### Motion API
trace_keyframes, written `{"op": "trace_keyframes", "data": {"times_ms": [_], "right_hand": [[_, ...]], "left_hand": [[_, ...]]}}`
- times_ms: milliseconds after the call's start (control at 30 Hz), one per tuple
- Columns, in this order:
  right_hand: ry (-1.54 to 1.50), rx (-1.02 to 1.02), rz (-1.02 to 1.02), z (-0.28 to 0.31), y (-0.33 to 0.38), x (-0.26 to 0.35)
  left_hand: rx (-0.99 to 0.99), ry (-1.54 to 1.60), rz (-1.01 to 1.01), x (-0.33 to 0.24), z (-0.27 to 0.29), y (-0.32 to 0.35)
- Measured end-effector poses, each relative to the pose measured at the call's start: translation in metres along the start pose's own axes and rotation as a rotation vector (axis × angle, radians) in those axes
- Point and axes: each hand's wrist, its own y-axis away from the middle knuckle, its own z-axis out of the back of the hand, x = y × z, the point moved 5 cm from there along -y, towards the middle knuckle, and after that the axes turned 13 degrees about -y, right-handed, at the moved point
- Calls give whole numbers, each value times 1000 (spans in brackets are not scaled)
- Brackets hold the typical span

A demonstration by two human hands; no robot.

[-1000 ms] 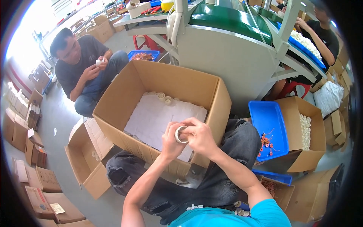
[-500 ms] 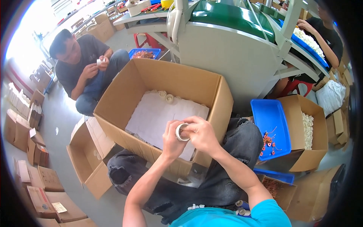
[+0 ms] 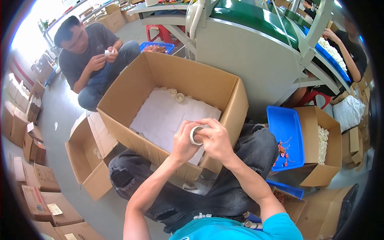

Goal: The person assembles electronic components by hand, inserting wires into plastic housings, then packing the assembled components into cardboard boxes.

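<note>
Above the near edge of a big cardboard box, both hands are at a short white round plastic part [image 3: 191, 137] with a wide opening. Wrapped round its left side, my left hand [image 3: 184, 143] keeps it tilted toward me. From the other side my right hand [image 3: 218, 141] grips it, with a finger or thumb inside the opening. What lies within the part is hidden by my fingers. Below is the open cardboard box [image 3: 168, 154], holding a white sheet [image 3: 160, 116] and a few similar round parts [image 3: 180, 97] at its far side.
At right lie a blue tray [image 3: 285, 132] with small red wired pieces [image 3: 283, 151] and a box of white parts [image 3: 322, 144]. A smaller open box [image 3: 90, 148] stands left. A co-worker [image 3: 90, 52] sits far left; another person [image 3: 352, 52] is far right, beyond a green-belted conveyor [image 3: 256, 20].
My hands stay at the white part, with the right fingers slightly shifted around its opening. The whole view has moved a little.
</note>
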Motion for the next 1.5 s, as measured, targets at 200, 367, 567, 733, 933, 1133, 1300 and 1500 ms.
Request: {"op": "trace_keyframes", "data": {"times_ms": [200,367,567,733,933,1133,1300,1500], "right_hand": [[80,4,-18,5,-2,5],[-204,-229,-8,55,-15,5],[-306,-407,-206,81,-10,-14],[-220,-299,-90,53,0,-17],[-232,-106,-133,32,8,-9],[-356,4,-192,28,8,1],[-361,44,-223,29,8,-13],[-322,54,-211,34,7,-15]], "left_hand": [[11,-78,-6,0,0,-4],[68,84,224,8,4,-39],[130,-56,-31,-9,-13,-194],[-7,40,-60,-17,-87,-343],[-382,-314,-351,5,-150,-454],[-279,-539,-186,48,-179,-506],[-850,-688,-685,0,-181,-464],[-269,-585,-650,88,-142,-253]]}}
